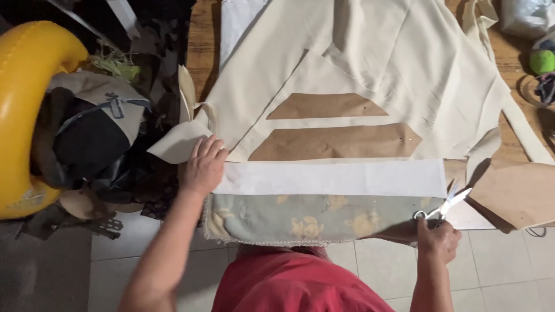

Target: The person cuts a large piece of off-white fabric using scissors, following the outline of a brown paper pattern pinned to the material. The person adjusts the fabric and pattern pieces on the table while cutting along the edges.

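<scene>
Holding a pair of scissors [446, 205], the right hand [437, 238] has its fingers through the handles, and the shiny blades are open a little, pointing up at the right end of the white strip [335, 178]. The left hand [203, 166] lies flat and open on the left end of that strip, pressing it down and gripping nothing.

Biggest of all is the cream cloth [370, 63], spread wide over the wooden table [203, 40]. Two brown paper shapes [338, 142] lie on the cloth, one above the other, just above the white strip. The long white strip runs from one hand to the other. Under it, at the table's near edge, sits a grey-green cloth with yellow flowers [312, 218]. More brown paper [514, 193] lies to the right of the scissors.

Off to the left is a big yellow blow-up ring [26, 75] with a pile of bags [87, 133] beside it. A small green ball [541, 61] sits far to the right.
</scene>
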